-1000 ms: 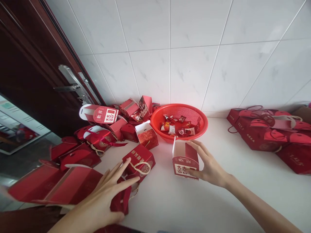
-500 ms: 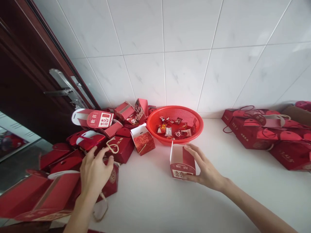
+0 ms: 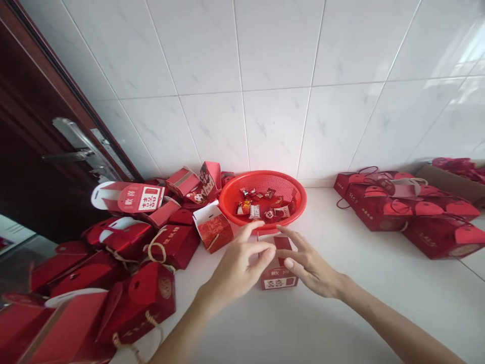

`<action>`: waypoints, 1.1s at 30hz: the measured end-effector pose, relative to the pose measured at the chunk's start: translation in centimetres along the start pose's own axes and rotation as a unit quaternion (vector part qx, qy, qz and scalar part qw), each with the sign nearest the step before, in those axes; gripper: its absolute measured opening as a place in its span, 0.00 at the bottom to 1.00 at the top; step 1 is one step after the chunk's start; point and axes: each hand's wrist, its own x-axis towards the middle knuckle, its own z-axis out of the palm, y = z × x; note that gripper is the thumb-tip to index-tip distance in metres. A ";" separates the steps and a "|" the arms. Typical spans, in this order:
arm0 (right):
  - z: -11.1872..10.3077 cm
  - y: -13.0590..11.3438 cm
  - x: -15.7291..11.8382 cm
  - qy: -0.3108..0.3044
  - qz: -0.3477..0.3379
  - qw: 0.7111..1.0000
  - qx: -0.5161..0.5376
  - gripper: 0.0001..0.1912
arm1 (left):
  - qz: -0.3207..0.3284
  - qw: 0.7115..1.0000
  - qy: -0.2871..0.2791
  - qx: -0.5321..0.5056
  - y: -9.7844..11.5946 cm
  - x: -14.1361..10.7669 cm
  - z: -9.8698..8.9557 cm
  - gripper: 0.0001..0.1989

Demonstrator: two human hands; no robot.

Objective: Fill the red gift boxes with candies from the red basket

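A small red candy box [image 3: 279,283] with white and gold characters stands upright on the white tabletop, partly covered by my hands. My left hand [image 3: 237,265] hovers over the box's left side, thumb and fingers apart, with nothing visible in it. On the other side, my right hand [image 3: 312,263] has its fingers spread over the top right of the box; whether it touches the box I cannot tell. Just behind is a red plastic basket [image 3: 226,194] with several wrapped candies [image 3: 254,211] inside. An orange-red patterned box [image 3: 215,227] leans beside the basket.
Several red gift boxes [image 3: 178,245], some with rope handles, are heaped on the left. More closed red boxes [image 3: 386,210] stand in a group on the right, before a cardboard carton [image 3: 447,179]. A tiled wall [image 3: 276,126] backs the table; a dark door [image 3: 34,101] is at left.
My left hand has moved right, from the heaped boxes to the box in front of me. My right hand has loosened from the box's side and moved over its top.
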 end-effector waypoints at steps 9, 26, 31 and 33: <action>-2.3 -1.8 0.5 -0.023 0.078 0.997 0.015 0.14 | -0.085 0.988 -0.130 -0.013 -0.9 0.8 0.1 0.28; -0.8 -0.3 -0.5 -0.121 0.179 0.943 0.252 0.27 | -0.132 0.982 -0.136 0.001 -3.4 -2.3 -0.6 0.41; -0.1 1.4 -0.3 -0.115 0.147 0.908 0.376 0.25 | -0.135 0.977 -0.164 -0.020 -3.8 -2.7 -0.9 0.55; 0.1 2.0 -0.1 -0.112 0.143 0.888 0.422 0.26 | -0.139 0.976 -0.164 -0.013 -3.9 -2.7 -0.9 0.56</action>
